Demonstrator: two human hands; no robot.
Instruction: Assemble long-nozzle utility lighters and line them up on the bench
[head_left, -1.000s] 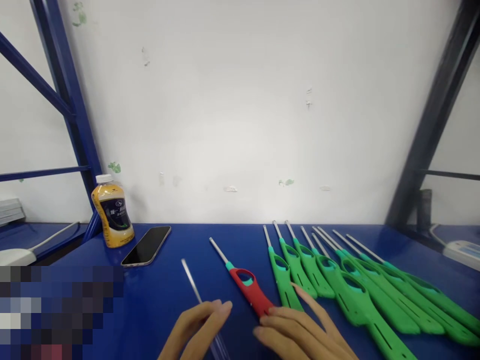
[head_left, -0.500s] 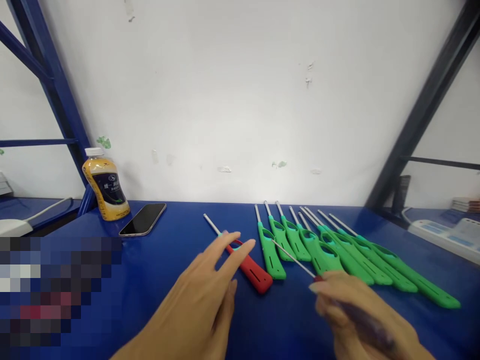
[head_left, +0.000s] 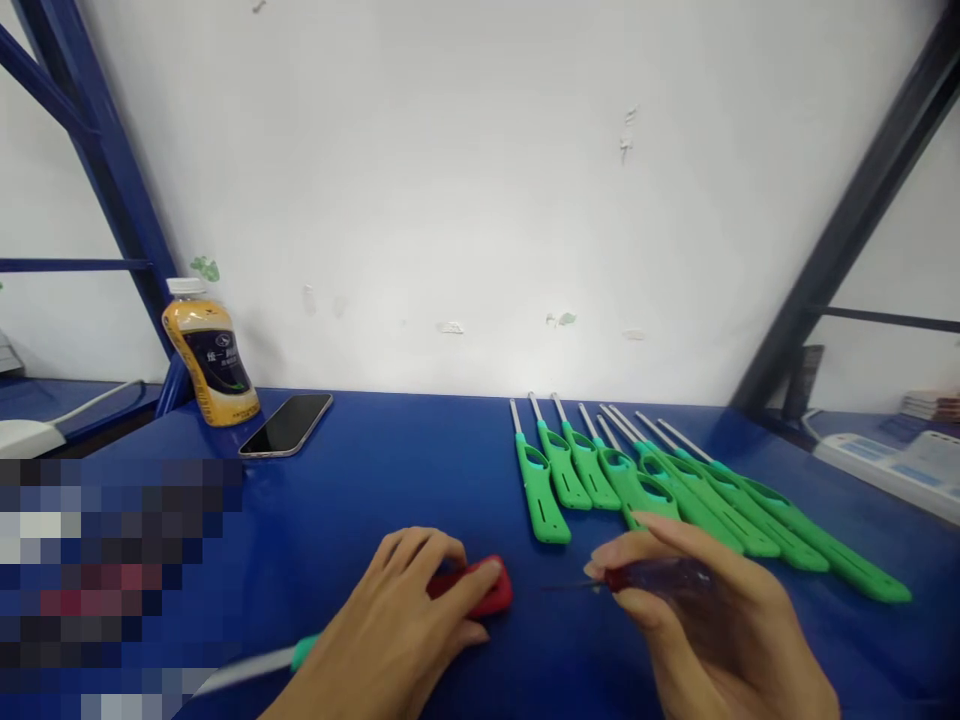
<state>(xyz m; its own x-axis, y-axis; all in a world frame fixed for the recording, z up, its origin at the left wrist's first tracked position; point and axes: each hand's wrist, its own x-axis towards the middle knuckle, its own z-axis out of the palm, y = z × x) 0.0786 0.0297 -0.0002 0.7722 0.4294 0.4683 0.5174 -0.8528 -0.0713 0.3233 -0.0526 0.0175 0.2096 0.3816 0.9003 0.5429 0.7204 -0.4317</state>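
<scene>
My left hand (head_left: 409, 610) is closed over a red gas lighter (head_left: 496, 588) just above the blue table. The lighter's handle end sticks out to the right of my thumb, and its blurred metal tube emerges at the lower left behind a teal collar. In my right hand (head_left: 739, 640) is a screwdriver (head_left: 664, 580) with a dark, see-through reddish handle. Its thin shaft, smeared by motion, points left toward the lighter's end, with a gap between them. Beyond my right hand, several green gas lighters (head_left: 546, 490) lie in a row, tubes toward the wall.
A yellow drink bottle (head_left: 214, 350) and a black phone (head_left: 289, 425) occupy the table's left rear. Part of the left side is pixelated. A white wall (head_left: 420, 200) rises behind the blue tabletop (head_left: 390, 450). At right lies a white power strip (head_left: 885, 470).
My left hand has closed on the red lighter, drawn it nearer and turned it so its tube points lower left. The screwdriver's shaft has swung to point nearly straight left.
</scene>
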